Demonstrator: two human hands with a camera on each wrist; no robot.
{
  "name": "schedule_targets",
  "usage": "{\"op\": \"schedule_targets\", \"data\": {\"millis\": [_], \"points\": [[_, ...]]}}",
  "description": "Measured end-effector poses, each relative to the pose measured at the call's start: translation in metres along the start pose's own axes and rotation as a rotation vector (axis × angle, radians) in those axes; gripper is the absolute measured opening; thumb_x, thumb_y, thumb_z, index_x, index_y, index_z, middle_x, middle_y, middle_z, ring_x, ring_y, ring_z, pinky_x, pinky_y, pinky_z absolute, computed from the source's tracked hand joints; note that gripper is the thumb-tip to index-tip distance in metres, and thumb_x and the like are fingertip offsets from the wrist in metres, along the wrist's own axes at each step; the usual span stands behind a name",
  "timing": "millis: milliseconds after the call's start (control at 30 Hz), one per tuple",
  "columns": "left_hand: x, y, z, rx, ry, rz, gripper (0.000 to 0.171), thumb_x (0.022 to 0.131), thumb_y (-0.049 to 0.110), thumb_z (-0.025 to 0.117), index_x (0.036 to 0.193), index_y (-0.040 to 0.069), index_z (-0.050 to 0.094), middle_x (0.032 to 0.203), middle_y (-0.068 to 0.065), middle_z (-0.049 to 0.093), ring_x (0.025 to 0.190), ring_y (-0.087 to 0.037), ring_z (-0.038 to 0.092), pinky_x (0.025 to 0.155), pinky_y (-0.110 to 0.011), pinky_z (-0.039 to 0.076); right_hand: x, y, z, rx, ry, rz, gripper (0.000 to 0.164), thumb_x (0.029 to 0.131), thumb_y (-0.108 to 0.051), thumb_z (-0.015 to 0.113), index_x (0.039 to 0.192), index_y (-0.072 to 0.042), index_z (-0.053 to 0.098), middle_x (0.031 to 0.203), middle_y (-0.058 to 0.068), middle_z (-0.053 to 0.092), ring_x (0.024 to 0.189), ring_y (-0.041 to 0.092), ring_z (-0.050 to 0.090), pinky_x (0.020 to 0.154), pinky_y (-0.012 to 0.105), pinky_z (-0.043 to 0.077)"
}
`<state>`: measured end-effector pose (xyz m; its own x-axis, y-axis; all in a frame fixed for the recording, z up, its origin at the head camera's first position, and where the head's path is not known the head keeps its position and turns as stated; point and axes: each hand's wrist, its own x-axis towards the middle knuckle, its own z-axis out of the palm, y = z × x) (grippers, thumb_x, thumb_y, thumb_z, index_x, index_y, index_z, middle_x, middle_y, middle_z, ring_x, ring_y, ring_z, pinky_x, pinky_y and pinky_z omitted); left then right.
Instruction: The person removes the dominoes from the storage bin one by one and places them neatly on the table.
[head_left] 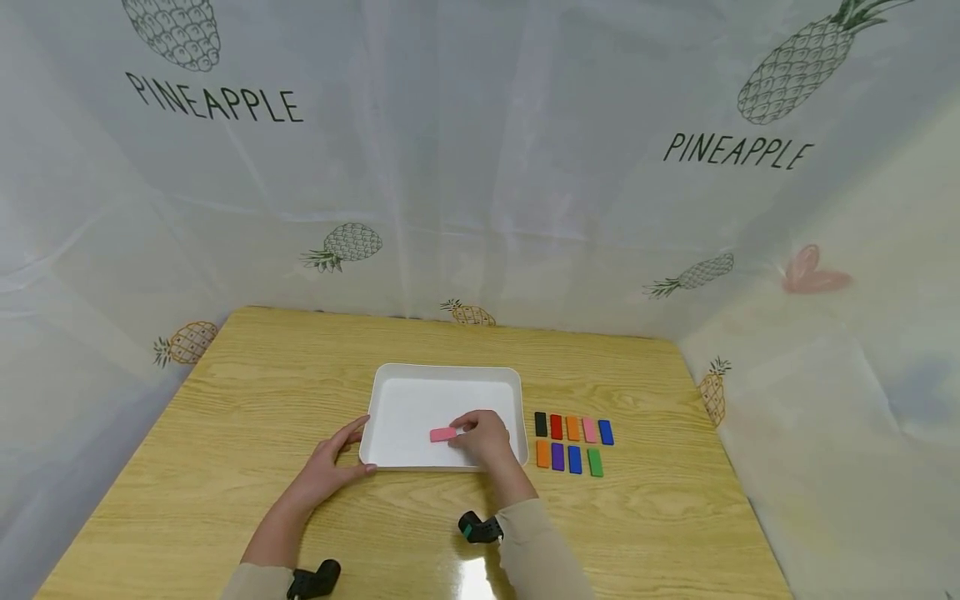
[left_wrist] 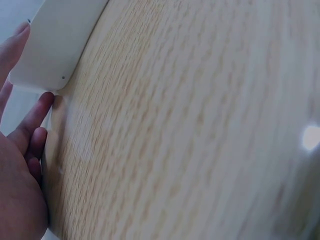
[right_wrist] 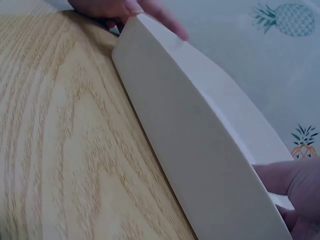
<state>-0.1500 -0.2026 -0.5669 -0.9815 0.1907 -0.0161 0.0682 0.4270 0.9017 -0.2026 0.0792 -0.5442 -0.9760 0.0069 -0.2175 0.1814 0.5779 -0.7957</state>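
A shallow white tray (head_left: 405,400) lies on the wooden table. At its near-left corner rests my left hand (head_left: 330,468), thumb along the front side and fairly straight fingers against the left side. The left wrist view shows fingertips of this hand (left_wrist: 22,190) touching the tray's corner (left_wrist: 55,55). Inside the tray, my right hand (head_left: 486,437) pinches the right end of a flat pink block (head_left: 442,434) between thumb and fingers. From the right wrist, the tray's front wall (right_wrist: 175,135) hides the block and part of the right hand (right_wrist: 300,187).
Right of the tray, several small flat blocks lie in two rows on the table (head_left: 652,517): black (head_left: 540,424), red (head_left: 556,427), orange (head_left: 573,428), pink (head_left: 589,430), blue (head_left: 606,432), purple (head_left: 557,457) and green (head_left: 595,462) among them. A pineapple-printed curtain (head_left: 480,167) stands behind the table.
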Motion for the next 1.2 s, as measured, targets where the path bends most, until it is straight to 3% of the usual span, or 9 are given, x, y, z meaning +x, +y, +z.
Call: {"op": "schedule_targets", "data": {"millis": [200,467,700,900,1200], "points": [[0.001,0.003,-0.001,-0.026,-0.009,0.012,0.081,0.080,0.017,0.082,0.149,0.009,0.040,0.133,-0.023,0.055,0.126,-0.043,0.043,0.103,-0.059,0.032,-0.002,0.005,-0.012,0.135,-0.050,-0.058,0.015,0.077,-0.005,0.082,0.091,-0.007,0.076,0.078,0.000,0.066,0.072,0.015,0.058,0.065,0.029,0.049],[0.003,-0.008,0.000,-0.027,-0.017,0.028,0.082,0.080,0.021,0.082,0.150,0.012,0.039,0.134,-0.022,0.055,0.127,-0.043,0.042,0.102,-0.061,0.031,-0.014,-0.003,-0.025,0.207,-0.039,-0.061,0.020,0.076,-0.007,0.083,0.093,-0.005,0.073,0.076,0.001,0.070,0.069,0.013,0.060,0.061,0.027,0.047],[0.003,-0.007,0.001,-0.030,-0.009,0.034,0.082,0.080,0.020,0.083,0.149,0.011,0.040,0.133,-0.022,0.056,0.127,-0.043,0.044,0.102,-0.061,0.031,-0.028,-0.007,-0.036,0.278,-0.023,-0.082,0.025,0.078,-0.013,0.083,0.098,-0.004,0.071,0.079,0.002,0.072,0.073,0.013,0.062,0.066,0.029,0.046],[0.002,-0.005,0.001,-0.036,-0.010,0.025,0.082,0.079,0.019,0.083,0.149,0.010,0.040,0.132,-0.021,0.056,0.126,-0.042,0.044,0.102,-0.060,0.031,-0.039,-0.005,-0.047,0.333,0.008,-0.108,0.024,0.079,-0.007,0.081,0.099,0.000,0.070,0.080,0.005,0.072,0.073,0.013,0.063,0.066,0.028,0.048],[0.002,-0.002,0.001,-0.034,-0.013,0.006,0.082,0.080,0.020,0.082,0.150,0.011,0.039,0.134,-0.021,0.055,0.127,-0.042,0.043,0.102,-0.061,0.031,-0.051,0.005,-0.068,0.372,0.044,-0.072,0.022,0.084,-0.006,0.076,0.104,-0.001,0.069,0.086,0.006,0.072,0.082,0.018,0.067,0.073,0.030,0.051]]}}
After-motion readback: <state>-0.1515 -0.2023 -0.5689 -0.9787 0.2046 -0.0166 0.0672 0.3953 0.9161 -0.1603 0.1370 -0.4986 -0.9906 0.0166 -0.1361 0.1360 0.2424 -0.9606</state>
